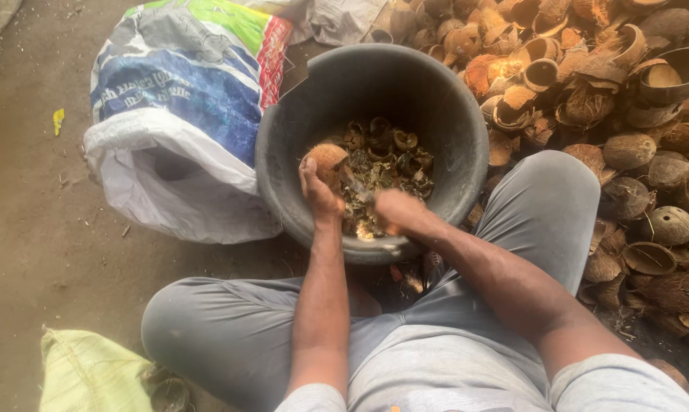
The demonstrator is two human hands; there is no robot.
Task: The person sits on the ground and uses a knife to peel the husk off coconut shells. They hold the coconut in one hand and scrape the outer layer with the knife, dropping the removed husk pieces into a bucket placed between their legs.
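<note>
I sit on a bare dirt floor [32, 229] in a rough coconut-processing yard: a heap of coconut shells [588, 91] on my right, a woven sack [184, 99] far left.

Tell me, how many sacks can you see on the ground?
2. A big white, blue and green sack lies left of the black tub. A pale green sack lies bottom left, partly out of view.

A white woven sack [180, 114] printed blue, green and red lies left of the tub. A pale green sack [89, 374] sits lower left.
</note>
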